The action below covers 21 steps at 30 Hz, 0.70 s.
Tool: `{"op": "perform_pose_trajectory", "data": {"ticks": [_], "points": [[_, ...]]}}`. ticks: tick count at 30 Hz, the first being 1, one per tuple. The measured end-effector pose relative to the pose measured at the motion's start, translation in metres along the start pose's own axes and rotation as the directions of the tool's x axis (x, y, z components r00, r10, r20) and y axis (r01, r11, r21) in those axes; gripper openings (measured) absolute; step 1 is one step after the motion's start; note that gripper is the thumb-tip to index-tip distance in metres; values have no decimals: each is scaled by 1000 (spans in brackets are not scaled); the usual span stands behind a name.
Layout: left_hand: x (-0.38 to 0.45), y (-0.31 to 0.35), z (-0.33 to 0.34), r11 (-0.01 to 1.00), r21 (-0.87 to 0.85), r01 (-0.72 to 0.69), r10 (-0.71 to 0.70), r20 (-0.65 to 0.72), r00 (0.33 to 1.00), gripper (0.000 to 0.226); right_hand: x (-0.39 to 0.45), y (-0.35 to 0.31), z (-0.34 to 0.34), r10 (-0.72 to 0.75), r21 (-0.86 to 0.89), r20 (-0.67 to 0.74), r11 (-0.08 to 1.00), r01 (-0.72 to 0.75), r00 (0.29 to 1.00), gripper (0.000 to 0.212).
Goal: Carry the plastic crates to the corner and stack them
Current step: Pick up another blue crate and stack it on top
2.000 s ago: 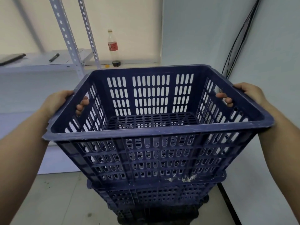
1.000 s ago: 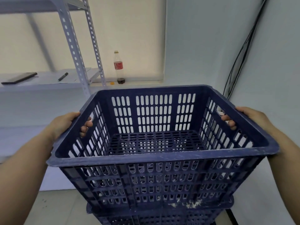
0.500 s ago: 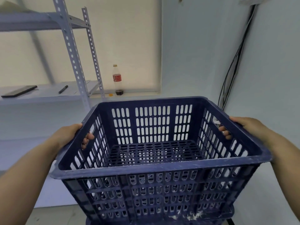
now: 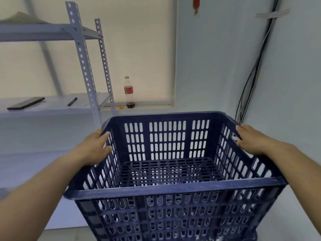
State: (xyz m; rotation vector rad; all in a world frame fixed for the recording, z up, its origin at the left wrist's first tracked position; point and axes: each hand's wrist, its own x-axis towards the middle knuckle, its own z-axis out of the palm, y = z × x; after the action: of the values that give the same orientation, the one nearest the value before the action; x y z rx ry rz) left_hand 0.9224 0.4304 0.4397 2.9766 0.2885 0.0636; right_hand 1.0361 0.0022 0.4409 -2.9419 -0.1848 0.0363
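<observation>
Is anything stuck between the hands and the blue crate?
No, nothing visible. The left hand lies flat against the left wall of the blue crate, and the right hand rests on its right rim near the handle hole. The crate is empty inside. The bottle stands well behind, on the sill.

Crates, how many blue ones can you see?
1 for sure: the blue crate in the middle, with the left hand and right hand on its sides. More may sit under it, but the bottom edge of the picture cuts that off.
</observation>
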Motion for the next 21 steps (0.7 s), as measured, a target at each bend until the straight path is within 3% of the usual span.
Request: {"op": "perform_pose_trajectory", "data": {"ticks": [3, 6, 9, 13, 17, 21], "points": [[2, -3, 5, 1000, 10, 5, -5, -16, 1000, 60, 0, 3, 8, 26, -99, -36, 995, -30, 999, 52], [4, -5, 8, 993, -4, 116, -116, -28, 993, 54, -4, -2, 8, 102, -168, -40, 980, -108, 994, 54], [4, -3, 9, 977, 125, 171, -169, -22, 985, 54, -6, -7, 5, 134, -255, -29, 957, -137, 991, 60], [7, -6, 11, 961, 211, 181, -179, -30, 983, 61, -4, -4, -1, 181, -204, 5, 963, -176, 984, 64], [10, -10, 12, 969, 168, 180, -172, -60, 983, 53, -4, 1, -1, 160, -184, 5, 970, -157, 987, 63], [12, -11, 11, 973, 123, 195, -190, -54, 980, 65, -7, 0, 1, 134, -225, 38, 967, -122, 990, 70]]}}
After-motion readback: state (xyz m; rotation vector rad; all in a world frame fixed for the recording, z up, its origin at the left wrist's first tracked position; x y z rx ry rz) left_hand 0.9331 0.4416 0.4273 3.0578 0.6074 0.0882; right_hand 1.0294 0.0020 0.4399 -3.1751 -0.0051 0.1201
